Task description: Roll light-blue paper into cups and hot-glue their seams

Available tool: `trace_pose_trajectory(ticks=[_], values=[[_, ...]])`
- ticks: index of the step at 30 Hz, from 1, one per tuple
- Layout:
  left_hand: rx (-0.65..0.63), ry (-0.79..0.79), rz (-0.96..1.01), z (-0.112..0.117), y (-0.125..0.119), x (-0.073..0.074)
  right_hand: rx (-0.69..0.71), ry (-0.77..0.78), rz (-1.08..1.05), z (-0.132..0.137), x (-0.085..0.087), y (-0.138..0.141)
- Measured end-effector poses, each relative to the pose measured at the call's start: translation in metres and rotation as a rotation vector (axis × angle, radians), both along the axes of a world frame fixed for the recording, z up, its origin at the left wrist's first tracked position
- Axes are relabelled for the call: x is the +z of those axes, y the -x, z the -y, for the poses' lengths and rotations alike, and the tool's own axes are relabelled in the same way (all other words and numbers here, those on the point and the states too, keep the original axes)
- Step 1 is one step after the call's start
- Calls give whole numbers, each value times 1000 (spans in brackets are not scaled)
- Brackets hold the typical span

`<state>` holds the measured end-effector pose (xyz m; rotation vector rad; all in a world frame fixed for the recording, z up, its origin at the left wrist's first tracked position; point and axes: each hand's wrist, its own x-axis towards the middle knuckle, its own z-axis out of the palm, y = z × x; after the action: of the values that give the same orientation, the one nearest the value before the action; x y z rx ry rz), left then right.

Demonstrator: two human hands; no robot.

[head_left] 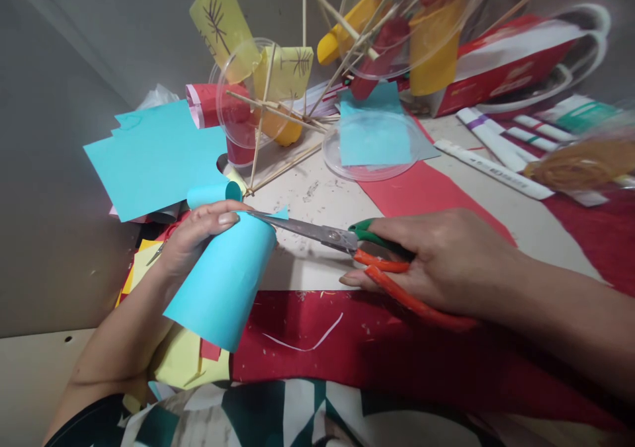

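Holding scissors up to a curl of blue paper

So both hands are full right now. The left hand [196, 235] has the blue paper [223, 282] in a narrow pinch near its top edge, thumb pressed on the outside. The paper is bent into a loose tube shape, tilted, held up near the front edge of the white surface [292, 268].

The right hand [446, 258] is wrapped around the handles of the scissors [337, 237], green on 1 side and orange on the other. Can't tell exactly how many fingers are through the loops. The 2 blades lie along the paper's top edge, tips close to the left thumb, and a little blue corner pokes up beside them.

Just past the left hand there's a blue roll [211, 196], with flat blue sheets [153, 162] behind it. Farther back, a bunch of thin sticks [285, 166] stands near a clear lid [342, 172]. White markers [496, 172] lie off to the right, and a thin white strip [303, 349] sits on the red cloth [397, 367] up front.
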<state>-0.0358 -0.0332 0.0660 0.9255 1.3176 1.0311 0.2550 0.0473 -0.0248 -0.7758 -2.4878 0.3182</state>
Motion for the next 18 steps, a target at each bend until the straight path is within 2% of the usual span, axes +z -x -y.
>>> trace_pose_trajectory(ticks=[10, 18], values=[[30, 14, 25, 4, -5, -6, -23, 34, 65, 4, 6, -1], [-2, 5, 18, 3, -11, -2, -21, -12, 72, 0, 6, -2]])
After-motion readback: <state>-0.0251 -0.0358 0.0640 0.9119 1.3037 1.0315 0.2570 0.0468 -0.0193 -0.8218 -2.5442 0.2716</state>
